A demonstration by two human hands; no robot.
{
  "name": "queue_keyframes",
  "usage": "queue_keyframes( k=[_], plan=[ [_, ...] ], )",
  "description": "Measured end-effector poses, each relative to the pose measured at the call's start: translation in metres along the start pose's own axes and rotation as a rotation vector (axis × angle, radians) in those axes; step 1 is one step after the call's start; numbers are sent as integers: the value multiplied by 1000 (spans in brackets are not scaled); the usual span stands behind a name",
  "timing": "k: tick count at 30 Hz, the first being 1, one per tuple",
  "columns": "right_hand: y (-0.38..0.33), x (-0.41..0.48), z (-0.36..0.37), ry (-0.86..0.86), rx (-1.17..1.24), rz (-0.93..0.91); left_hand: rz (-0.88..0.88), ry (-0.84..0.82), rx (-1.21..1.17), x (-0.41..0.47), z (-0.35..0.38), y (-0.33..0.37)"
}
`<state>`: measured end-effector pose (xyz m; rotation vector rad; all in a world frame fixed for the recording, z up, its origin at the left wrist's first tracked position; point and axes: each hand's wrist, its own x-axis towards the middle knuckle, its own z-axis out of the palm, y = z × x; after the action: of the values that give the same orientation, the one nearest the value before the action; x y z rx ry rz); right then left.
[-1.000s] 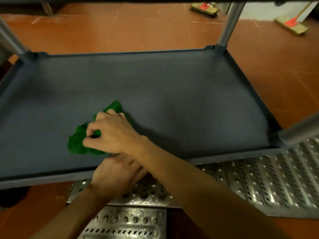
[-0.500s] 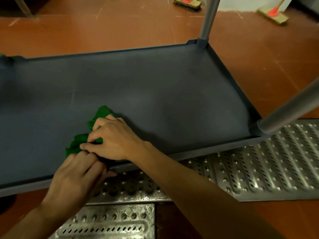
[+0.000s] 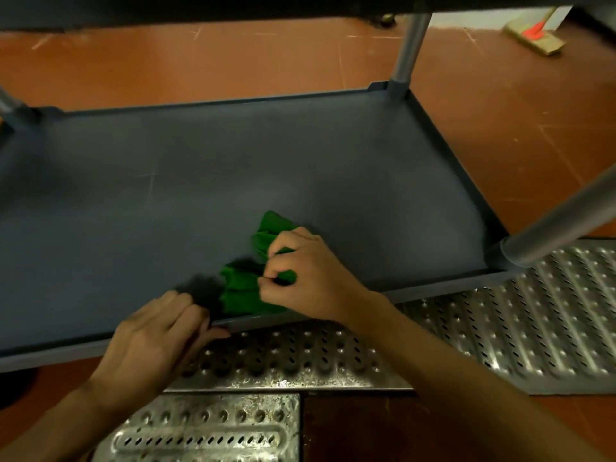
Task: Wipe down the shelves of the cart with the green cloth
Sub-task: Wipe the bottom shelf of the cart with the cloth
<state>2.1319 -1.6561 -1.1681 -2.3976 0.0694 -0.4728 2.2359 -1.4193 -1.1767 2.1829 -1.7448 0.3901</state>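
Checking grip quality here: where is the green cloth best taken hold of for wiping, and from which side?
Take the green cloth by its raised top folds, from above and from the near side of the shelf, as the right hand does. It lies crumpled in ridges near the front rim; those give fingers purchase and should leave the underside on the shelf.

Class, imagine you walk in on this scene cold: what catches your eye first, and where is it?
The bright green cloth stands out first, bunched in the right hand near the front of the grey shelf. The left hand holds the shelf's front rim just beside it. Shiny perforated metal grating lies on the red-brown floor in front.
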Motion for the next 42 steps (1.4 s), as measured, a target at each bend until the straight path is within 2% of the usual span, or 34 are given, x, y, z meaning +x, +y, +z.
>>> queue_keyframes(
  k=[4,7,10,19,23,26,28,31,36,39,42],
  plan=[
    [33,-26,-48,-30,-87,98,-77,-3,-56,-1,-4,0],
    [52,-45,-80,26,-70,196,-112,-22,-91,-2,-6,1],
    [57,-53,-89,80,-99,205,-164,-31,-139,-4,-4,3],
    [34,-37,-55,135,-189,300,-253,23,-137,-3,-2,7],
    [9,-18,-17,150,-198,249,-263,27,-139,-2,-1,7],
    [-16,-3,14,160,-191,212,-262,-58,-112,2,-7,2],
    [-27,2,20,167,-175,243,-326,-206,-120,13,-21,4],
    [-42,8,9,94,-95,436,-531,-414,-235,25,-45,12],
    [-122,18,-25,-37,140,655,-663,-352,-575,20,-95,39],
    [-185,25,-42,-151,282,787,-777,-344,-682,14,-138,53],
    [-247,33,-65,-147,515,914,-937,-226,-944,-2,-190,69]
  ],
)
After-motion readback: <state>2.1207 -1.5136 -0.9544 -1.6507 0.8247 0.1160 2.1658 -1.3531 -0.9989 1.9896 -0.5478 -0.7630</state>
